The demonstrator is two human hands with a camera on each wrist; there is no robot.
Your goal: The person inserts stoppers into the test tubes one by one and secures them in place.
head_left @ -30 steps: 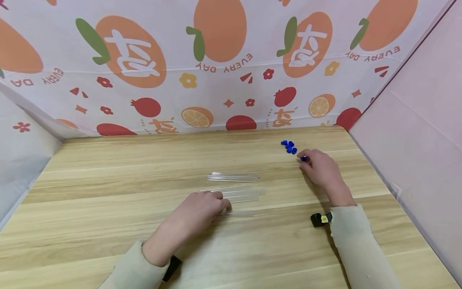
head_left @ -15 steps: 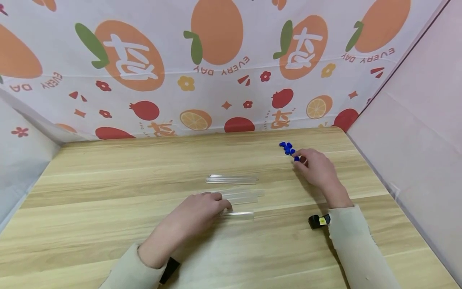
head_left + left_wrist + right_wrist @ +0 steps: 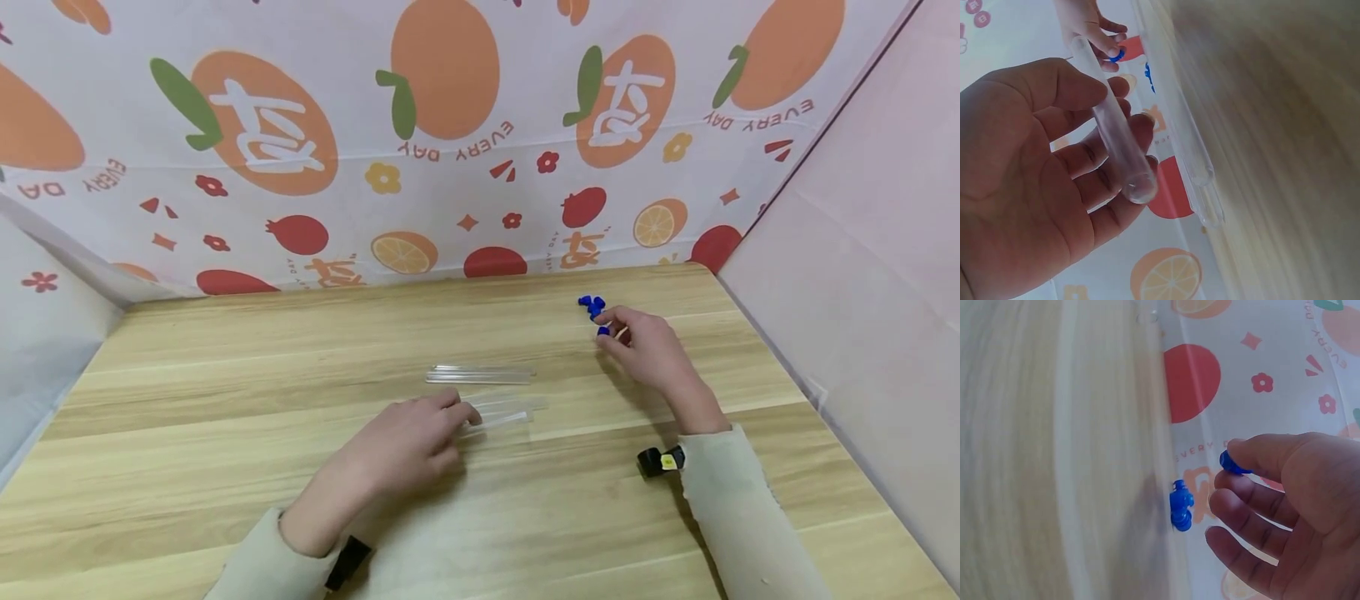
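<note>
My left hand [image 3: 405,437] pinches a clear test tube [image 3: 1116,131] between thumb and fingers. In the left wrist view its rounded end points toward the camera, and the other end points toward my right hand [image 3: 648,346]. That right hand holds a small blue stopper [image 3: 1230,464] between thumb and index finger, the other fingers loosely bent. Close behind its fingertips lies a little cluster of blue stoppers [image 3: 588,302] on the table. More clear test tubes [image 3: 517,402] lie flat just beyond my left hand, partly hidden by it.
Farther back, another row of clear test tubes [image 3: 480,375] lies side by side on the wooden table [image 3: 225,400]. A fruit-print cloth [image 3: 450,192] hangs behind the table's back edge. A pale wall [image 3: 862,250] stands along the right.
My left hand has lifted the test tube off the table and tilted it slightly. The right hand has moved a little left with the blue stopper. The head view has shifted slightly.
</note>
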